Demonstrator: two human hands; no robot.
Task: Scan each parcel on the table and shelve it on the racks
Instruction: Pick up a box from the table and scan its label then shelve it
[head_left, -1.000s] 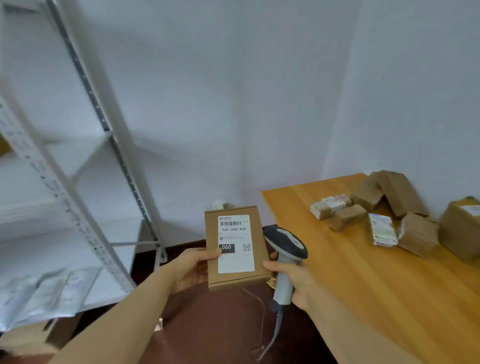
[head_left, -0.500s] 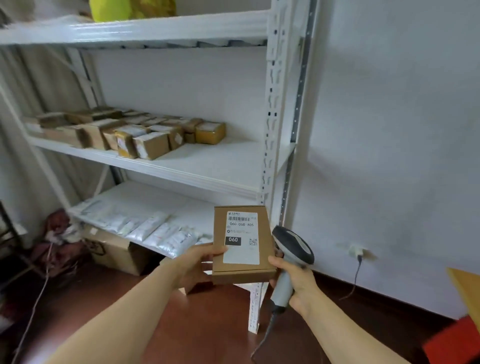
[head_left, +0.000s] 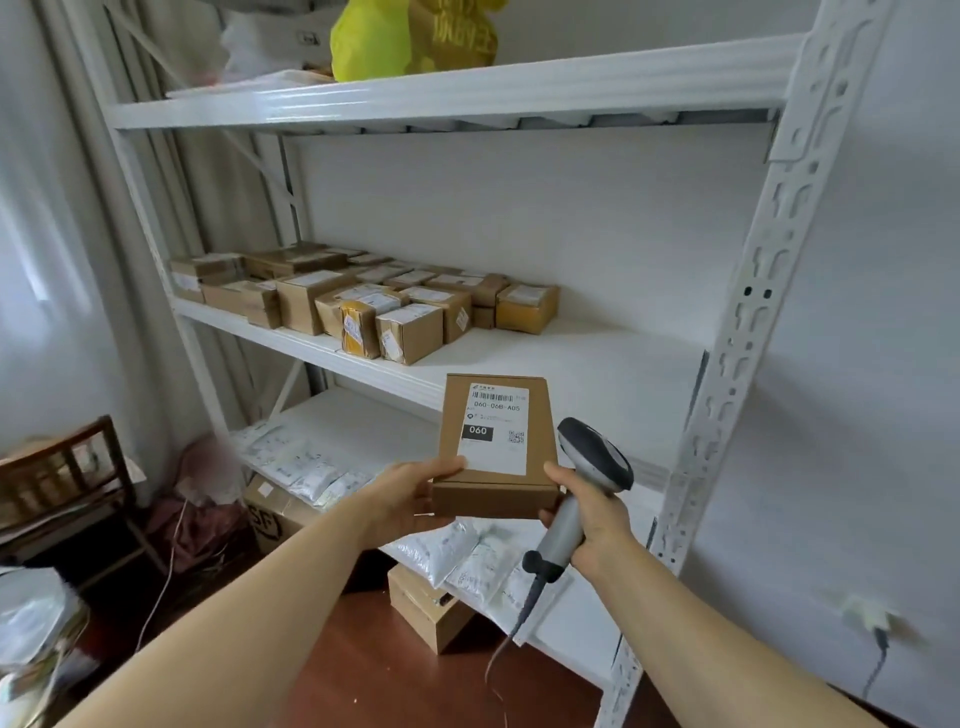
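Cardboard-brown and flat, the parcel (head_left: 496, 447) sat in mid-air in front of the white rack (head_left: 753, 312), level with the gap between its middle shelf (head_left: 571, 358) and its lower shelf (head_left: 363, 421). Its white label (head_left: 498, 431) faced up, printed with a barcode, the code 060-06B-A05 and a black block reading 060.

The left hand (head_left: 410, 499) held the parcel's near left corner, thumb lying on the label's lower edge and the fingers curled underneath, out of sight. The right hand (head_left: 592, 525) gripped the grey handle of a barcode scanner (head_left: 587, 478), fingers wrapped round it, while its thumb pressed against the parcel's near right corner. The scanner's dark head stood just beside the parcel's right edge, and its cable (head_left: 524, 608) hung down from the handle.

On the left half of the middle shelf many small brown boxes (head_left: 363, 306) stood packed together; the right half of that shelf was bare white. A yellow bag (head_left: 410, 36) rested on the top shelf. Pale padded envelopes (head_left: 311, 467) lay along the lower shelf, some directly below the hands. Two cardboard cartons (head_left: 426, 608) stood on the reddish floor (head_left: 389, 675) under that shelf. A wooden chair (head_left: 67, 478) stood at the far left, near a curtain.
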